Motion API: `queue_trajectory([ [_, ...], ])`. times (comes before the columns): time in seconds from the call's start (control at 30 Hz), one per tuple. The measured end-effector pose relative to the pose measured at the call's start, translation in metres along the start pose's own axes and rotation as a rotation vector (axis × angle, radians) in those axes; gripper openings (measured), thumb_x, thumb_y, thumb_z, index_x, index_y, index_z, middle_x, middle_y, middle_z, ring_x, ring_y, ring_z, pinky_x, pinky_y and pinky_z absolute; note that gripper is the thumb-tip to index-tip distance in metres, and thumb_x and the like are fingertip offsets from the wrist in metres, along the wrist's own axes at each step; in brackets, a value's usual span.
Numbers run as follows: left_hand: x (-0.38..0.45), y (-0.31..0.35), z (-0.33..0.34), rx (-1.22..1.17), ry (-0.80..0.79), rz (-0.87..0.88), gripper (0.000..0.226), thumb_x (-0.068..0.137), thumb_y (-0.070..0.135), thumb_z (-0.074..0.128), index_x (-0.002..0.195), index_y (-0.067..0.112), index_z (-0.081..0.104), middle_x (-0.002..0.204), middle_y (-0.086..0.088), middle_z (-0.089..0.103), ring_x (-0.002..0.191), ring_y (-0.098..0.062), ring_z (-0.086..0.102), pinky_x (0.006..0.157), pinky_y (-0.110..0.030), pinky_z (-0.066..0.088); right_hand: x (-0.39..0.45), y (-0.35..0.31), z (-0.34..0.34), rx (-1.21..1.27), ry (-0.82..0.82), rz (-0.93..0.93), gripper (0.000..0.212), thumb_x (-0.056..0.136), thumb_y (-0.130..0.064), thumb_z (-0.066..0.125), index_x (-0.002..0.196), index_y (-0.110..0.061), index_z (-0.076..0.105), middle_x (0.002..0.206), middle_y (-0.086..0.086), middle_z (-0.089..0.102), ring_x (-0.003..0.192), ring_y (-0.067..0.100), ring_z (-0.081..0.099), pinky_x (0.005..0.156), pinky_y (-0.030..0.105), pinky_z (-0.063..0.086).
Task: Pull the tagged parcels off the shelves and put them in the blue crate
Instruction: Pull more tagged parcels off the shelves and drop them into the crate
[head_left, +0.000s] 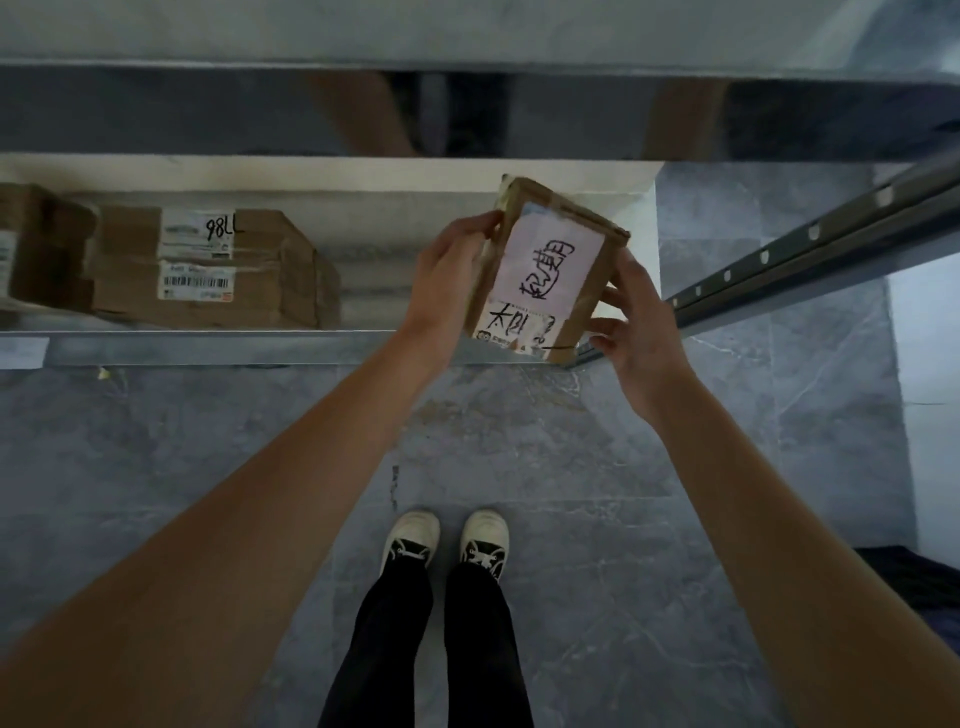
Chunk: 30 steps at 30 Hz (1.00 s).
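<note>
Nearest the camera, black trousers (431, 639) and a pair of black-and-white sneakers (447, 543), planted side by side on grey marbled floor tiles (208, 441). Above them, two bare forearms reaching forward and converging on one cardboard parcel (545, 270), held in the air just in front of the lower shelf (363, 182) and over its metal front rail (234, 347). Left hand (447, 280) on the parcel's left long edge, wrist bent, fingers curled round the side with the tips near the top corner: a pinching grip on the box. Right hand (641, 322) cupping the lower right corner, fingers curled and pressed against the parcel's right side and underside. Parcel tilted, long axis running from the near lower edge up and slightly right toward the far top corner; broad face turned up to the camera, bearing a white tag (553, 265) with black handwritten characters and a second marked label below. Farther left on the same shelf, a stack of flat brown boxes (208, 270) with printed barcode labels, one marked by hand. At right, a dark perforated steel upright (810, 244) slanting away. Farthest off, the pale upper shelf (467, 31) across the top.
</note>
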<state>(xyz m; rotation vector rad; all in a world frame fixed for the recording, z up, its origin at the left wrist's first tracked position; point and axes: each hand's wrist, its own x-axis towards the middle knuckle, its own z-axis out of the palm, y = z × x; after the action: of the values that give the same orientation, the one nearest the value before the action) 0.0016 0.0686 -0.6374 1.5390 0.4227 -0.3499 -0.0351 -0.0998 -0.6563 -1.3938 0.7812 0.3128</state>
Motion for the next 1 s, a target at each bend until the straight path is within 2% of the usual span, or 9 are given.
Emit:
queue_trajectory([
  [0.17, -0.007, -0.008, -0.010, 0.156, -0.185, 0.038, 0.035, 0.102, 0.032, 0.042, 0.134, 0.024, 0.051, 0.113, 0.005, 0.066, 0.095, -0.001, 0.064, 0.073, -0.016, 0.053, -0.007, 0.005, 0.009, -0.010, 0.048, 0.016, 0.056, 0.087, -0.059, 0.058, 0.120, -0.013, 0.053, 0.099, 0.008, 0.066, 0.088, 0.023, 0.067, 0.079, 0.035, 0.055],
  [0.23, -0.007, 0.000, -0.014, 0.241, -0.260, 0.077, 0.030, 0.102, 0.026, 0.043, 0.130, 0.023, 0.053, 0.105, 0.011, 0.064, 0.084, 0.010, 0.062, 0.068, -0.008, 0.048, -0.014, 0.006, 0.010, -0.005, 0.003, 0.081, 0.073, 0.080, -0.068, 0.059, 0.132, -0.019, 0.043, 0.113, 0.009, 0.063, 0.097, 0.028, 0.068, 0.082, 0.042, 0.059],
  [0.33, -0.005, 0.017, -0.019, 0.309, -0.334, 0.071, 0.026, 0.101, 0.019, 0.044, 0.121, 0.019, 0.061, 0.094, 0.007, 0.066, 0.071, 0.007, 0.064, 0.062, -0.011, 0.050, -0.028, 0.012, 0.011, 0.080, -0.145, 0.167, 0.068, 0.085, -0.070, 0.050, 0.137, -0.026, 0.047, 0.126, 0.012, 0.063, 0.107, 0.032, 0.066, 0.083, 0.048, 0.059],
  [0.43, -0.004, 0.021, -0.029, 0.193, -0.227, 0.062, 0.026, 0.099, 0.016, 0.048, 0.120, 0.015, 0.064, 0.099, -0.005, 0.067, 0.082, -0.011, 0.067, 0.071, -0.025, 0.055, -0.042, 0.018, 0.015, 0.279, -0.162, 0.166, 0.062, 0.090, -0.065, 0.044, 0.130, -0.020, 0.059, 0.120, 0.014, 0.068, 0.108, 0.031, 0.067, 0.089, 0.048, 0.057],
  [0.53, -0.017, 0.005, -0.033, -0.046, -0.044, -0.040, 0.034, 0.094, 0.021, 0.059, 0.125, 0.033, 0.053, 0.103, -0.003, 0.064, 0.083, -0.014, 0.069, 0.070, -0.034, 0.059, -0.054, 0.025, 0.031, 0.422, -0.085, 0.223, 0.058, 0.090, -0.062, 0.049, 0.125, -0.016, 0.060, 0.117, 0.019, 0.066, 0.106, 0.035, 0.067, 0.090, 0.049, 0.056],
  [0.67, -0.023, -0.018, -0.049, -0.153, 0.054, -0.192, 0.041, 0.095, 0.043, 0.054, 0.133, 0.038, 0.041, 0.125, -0.003, 0.060, 0.110, -0.024, 0.063, 0.093, -0.049, 0.053, -0.064, 0.040, 0.056, 0.388, -0.055, 0.307, 0.066, 0.087, -0.061, 0.055, 0.135, -0.016, 0.048, 0.123, 0.021, 0.056, 0.108, 0.036, 0.063, 0.081, 0.043, 0.060],
  [0.77, -0.021, -0.019, -0.070, -0.179, -0.021, -0.162, 0.040, 0.098, 0.043, 0.046, 0.136, 0.040, 0.032, 0.145, -0.008, 0.045, 0.120, -0.026, 0.057, 0.095, -0.050, 0.052, -0.065, 0.042, 0.060, 0.140, -0.034, 0.252, 0.083, 0.074, -0.082, 0.050, 0.134, -0.026, 0.052, 0.130, 0.007, 0.057, 0.117, 0.025, 0.056, 0.097, 0.041, 0.047],
  [0.83, -0.023, -0.015, -0.075, -0.166, -0.015, -0.102, 0.036, 0.098, 0.033, 0.051, 0.131, 0.028, 0.035, 0.132, -0.006, 0.054, 0.109, -0.019, 0.062, 0.089, -0.042, 0.055, -0.065, 0.042, 0.060, 0.001, 0.002, 0.105, 0.093, 0.062, -0.091, 0.044, 0.129, -0.029, 0.058, 0.128, 0.000, 0.061, 0.119, 0.015, 0.055, 0.100, 0.036, 0.042],
  [1.0, -0.040, -0.010, -0.071, -0.253, 0.252, 0.054, 0.030, 0.088, 0.028, 0.068, 0.111, 0.010, 0.063, 0.099, -0.004, 0.070, 0.091, -0.018, 0.069, 0.078, -0.036, 0.059, -0.070, 0.037, 0.065, 0.051, 0.013, -0.094, 0.050, 0.098, -0.053, 0.042, 0.141, -0.027, 0.043, 0.123, -0.006, 0.061, 0.111, 0.007, 0.060, 0.092, 0.030, 0.053],
])
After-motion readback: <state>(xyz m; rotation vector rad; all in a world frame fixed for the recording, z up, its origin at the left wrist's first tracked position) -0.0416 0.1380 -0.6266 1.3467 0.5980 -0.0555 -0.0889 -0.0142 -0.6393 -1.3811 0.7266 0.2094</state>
